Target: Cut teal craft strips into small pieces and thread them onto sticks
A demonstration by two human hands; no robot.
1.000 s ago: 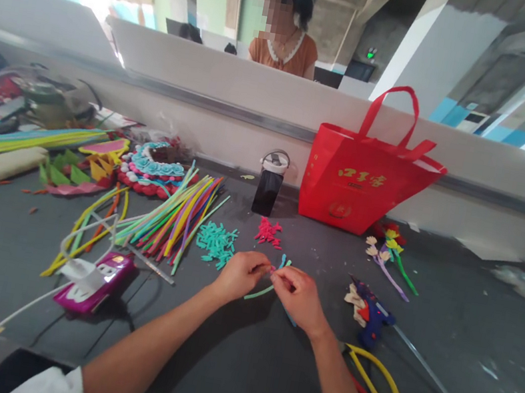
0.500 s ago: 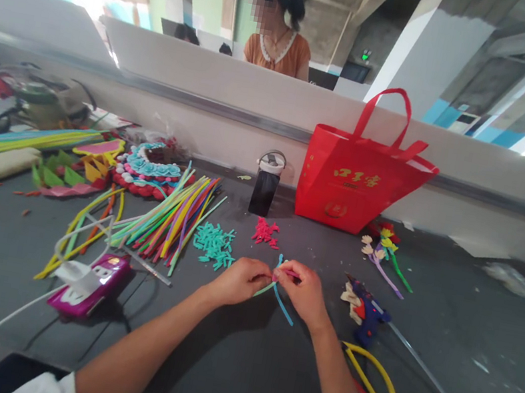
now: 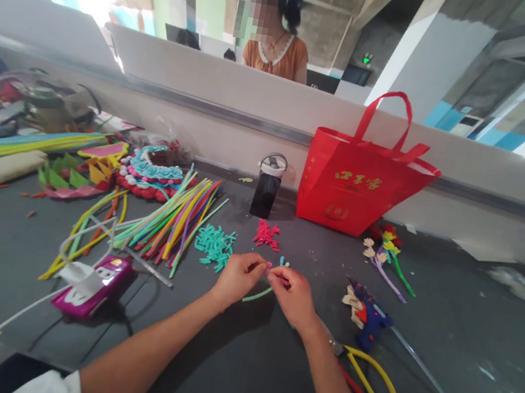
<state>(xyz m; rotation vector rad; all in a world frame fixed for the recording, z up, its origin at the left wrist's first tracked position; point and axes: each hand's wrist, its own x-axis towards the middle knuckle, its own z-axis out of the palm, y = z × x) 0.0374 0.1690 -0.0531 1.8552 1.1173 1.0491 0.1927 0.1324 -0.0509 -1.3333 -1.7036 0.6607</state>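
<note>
My left hand (image 3: 240, 281) and my right hand (image 3: 295, 302) meet above the dark table, fingers pinched. Between their fingertips is a small pink chenille piece (image 3: 269, 266). A pale green pipe cleaner (image 3: 256, 295) curves out below the fingers of my right hand, and a short blue pipe cleaner end (image 3: 282, 261) pokes up behind them. My fingers hide how these pieces join. Just beyond lie a pile of short pink pieces (image 3: 267, 234) and a pile of teal pieces (image 3: 214, 247).
A fan of colourful pipe cleaners (image 3: 171, 221) lies left, near a purple power socket (image 3: 94, 285). At right are a glue gun (image 3: 372, 321), scissors (image 3: 376, 383) and small flowers (image 3: 387, 252). A bottle (image 3: 266, 190) and red bag (image 3: 361, 180) stand behind; a person (image 3: 277, 53) is beyond the partition.
My hands have shifted slightly, with the fingertips a little higher and further left. The long blue stem that hung below my fingers is now mostly hidden behind my right hand; the green one shows more.
</note>
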